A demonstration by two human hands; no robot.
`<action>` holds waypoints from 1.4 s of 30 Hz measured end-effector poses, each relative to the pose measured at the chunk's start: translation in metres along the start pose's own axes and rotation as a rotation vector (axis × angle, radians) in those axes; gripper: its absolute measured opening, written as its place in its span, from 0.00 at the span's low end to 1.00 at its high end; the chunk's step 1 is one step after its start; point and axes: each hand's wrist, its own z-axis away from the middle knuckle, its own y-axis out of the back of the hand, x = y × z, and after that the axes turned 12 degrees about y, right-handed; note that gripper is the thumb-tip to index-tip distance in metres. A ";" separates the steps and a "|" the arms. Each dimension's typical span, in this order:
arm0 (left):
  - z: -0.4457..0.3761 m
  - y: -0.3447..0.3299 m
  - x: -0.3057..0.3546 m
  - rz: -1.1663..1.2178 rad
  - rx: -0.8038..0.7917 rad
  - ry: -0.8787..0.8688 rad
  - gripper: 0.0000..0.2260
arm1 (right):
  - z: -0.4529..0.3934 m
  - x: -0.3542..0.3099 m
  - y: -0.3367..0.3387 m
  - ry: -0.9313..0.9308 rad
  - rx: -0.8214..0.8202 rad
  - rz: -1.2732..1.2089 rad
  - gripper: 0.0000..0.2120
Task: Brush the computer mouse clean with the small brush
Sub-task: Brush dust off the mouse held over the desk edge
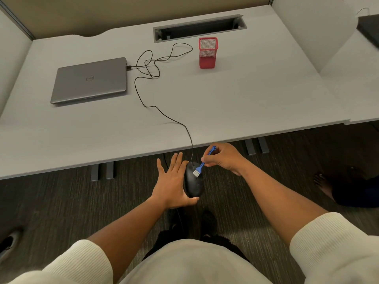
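A black computer mouse is held in the air just off the desk's front edge, resting against the palm of my left hand; the fingers are stretched out and the thumb props its near end. My right hand pinches a small blue brush by its handle. The white bristles touch the top of the mouse near its front. The mouse's black cable runs up over the desk to a laptop.
On the grey desk lie a shut silver laptop at the left and a red mesh pen holder at the back. A cable slot is behind it. Another person's bare foot rests on the carpet at right.
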 end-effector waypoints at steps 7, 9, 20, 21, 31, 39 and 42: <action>0.000 -0.001 0.000 0.014 -0.002 0.000 0.59 | -0.001 0.003 0.008 0.024 0.089 -0.100 0.07; 0.000 -0.001 0.001 0.025 0.001 -0.002 0.58 | 0.000 0.003 0.006 0.020 0.021 -0.104 0.06; 0.004 -0.005 -0.003 0.076 0.027 -0.020 0.58 | -0.001 0.012 0.013 -0.022 0.148 -0.181 0.06; 0.005 -0.005 -0.003 0.076 0.027 -0.022 0.58 | -0.001 0.011 0.012 -0.027 0.119 -0.196 0.06; 0.011 -0.007 -0.006 0.082 0.059 -0.036 0.58 | -0.001 0.003 0.006 -0.047 0.218 -0.263 0.07; 0.012 -0.005 -0.007 0.071 0.039 -0.037 0.58 | -0.002 0.000 -0.005 -0.059 0.266 -0.058 0.06; 0.012 -0.005 -0.008 0.077 0.037 -0.034 0.58 | -0.003 -0.003 -0.003 -0.049 0.269 -0.118 0.06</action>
